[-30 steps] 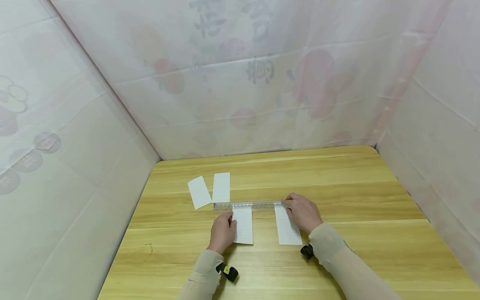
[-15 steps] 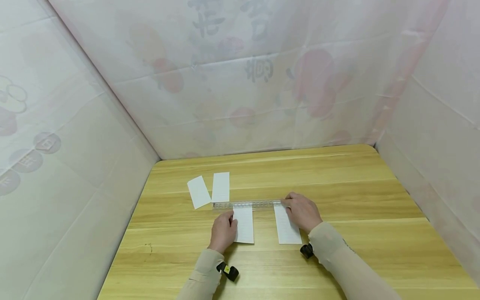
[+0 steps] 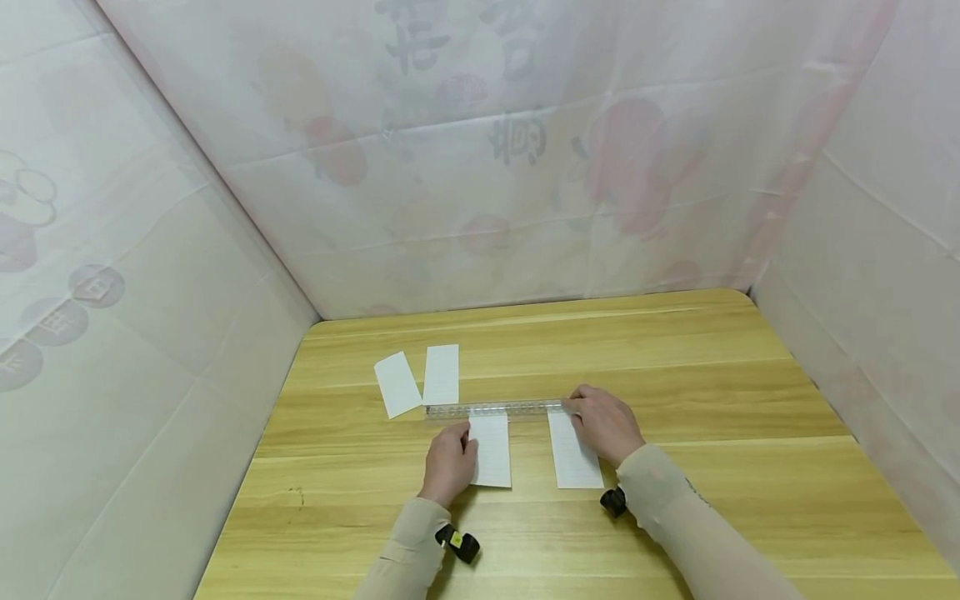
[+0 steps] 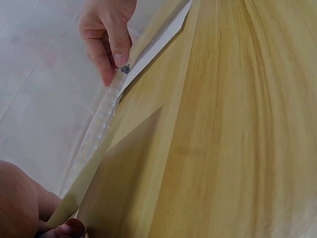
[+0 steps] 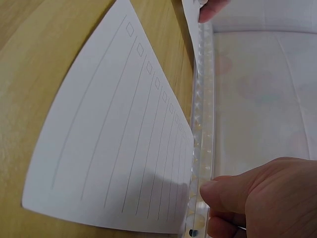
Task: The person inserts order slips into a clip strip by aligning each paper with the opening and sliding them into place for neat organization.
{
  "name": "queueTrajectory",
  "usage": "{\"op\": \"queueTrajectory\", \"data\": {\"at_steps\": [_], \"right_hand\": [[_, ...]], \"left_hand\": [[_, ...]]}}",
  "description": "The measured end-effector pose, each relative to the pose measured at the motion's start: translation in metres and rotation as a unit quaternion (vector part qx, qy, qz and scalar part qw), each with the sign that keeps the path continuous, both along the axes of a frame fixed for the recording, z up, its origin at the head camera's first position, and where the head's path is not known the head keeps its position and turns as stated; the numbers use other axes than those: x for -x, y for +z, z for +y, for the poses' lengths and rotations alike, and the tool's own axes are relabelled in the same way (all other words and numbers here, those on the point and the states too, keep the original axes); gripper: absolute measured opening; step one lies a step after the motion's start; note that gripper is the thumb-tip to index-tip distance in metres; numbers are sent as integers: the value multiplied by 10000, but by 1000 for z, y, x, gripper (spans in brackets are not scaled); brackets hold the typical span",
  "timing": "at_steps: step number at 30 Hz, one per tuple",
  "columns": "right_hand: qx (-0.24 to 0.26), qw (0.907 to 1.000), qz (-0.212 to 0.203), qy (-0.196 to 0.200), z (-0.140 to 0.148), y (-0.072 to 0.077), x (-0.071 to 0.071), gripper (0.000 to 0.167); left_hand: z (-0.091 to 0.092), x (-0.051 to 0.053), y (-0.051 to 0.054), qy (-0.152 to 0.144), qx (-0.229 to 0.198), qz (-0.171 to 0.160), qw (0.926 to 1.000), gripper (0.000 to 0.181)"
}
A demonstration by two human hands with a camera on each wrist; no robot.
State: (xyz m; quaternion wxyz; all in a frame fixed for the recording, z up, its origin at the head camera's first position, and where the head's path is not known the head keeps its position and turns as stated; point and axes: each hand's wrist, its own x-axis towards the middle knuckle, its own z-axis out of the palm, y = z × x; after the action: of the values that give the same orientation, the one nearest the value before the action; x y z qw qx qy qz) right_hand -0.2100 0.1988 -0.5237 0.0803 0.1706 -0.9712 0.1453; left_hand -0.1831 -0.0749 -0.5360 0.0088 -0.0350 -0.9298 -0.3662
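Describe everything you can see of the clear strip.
The clear strip is long, narrow and straight, see-through like plastic, with a row of round marks along it and a dark spot near its right end. It runs sideways across the table, along the far edges of the two nearer cards. The right hand holds it near its right end; whether the left hand touches it is unclear. I cannot tell whether it lies flat or slightly raised.

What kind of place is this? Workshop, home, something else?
Probably a small curtained-off work or recording booth: pale printed sheets line the back and both sides, a wood-grain table stands between them, and black devices sit at both wrists.
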Motion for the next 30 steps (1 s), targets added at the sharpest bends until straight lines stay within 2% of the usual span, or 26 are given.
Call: {"op": "queueTrajectory", "data": {"at_steps": [4,12,30], "right_hand": [[-4,10000,10,2,0,-1,0,27],[3,10000,9,-2,1,-2,1,27],[15,10000,2,25,0,0,0,27]], "left_hand": [[1,-1,0,-10,-9,-44,10000,29],[4,-1,1,-66,2,13,10000,12],[10,-1,2,-107,12,-26,9999,27]]}}
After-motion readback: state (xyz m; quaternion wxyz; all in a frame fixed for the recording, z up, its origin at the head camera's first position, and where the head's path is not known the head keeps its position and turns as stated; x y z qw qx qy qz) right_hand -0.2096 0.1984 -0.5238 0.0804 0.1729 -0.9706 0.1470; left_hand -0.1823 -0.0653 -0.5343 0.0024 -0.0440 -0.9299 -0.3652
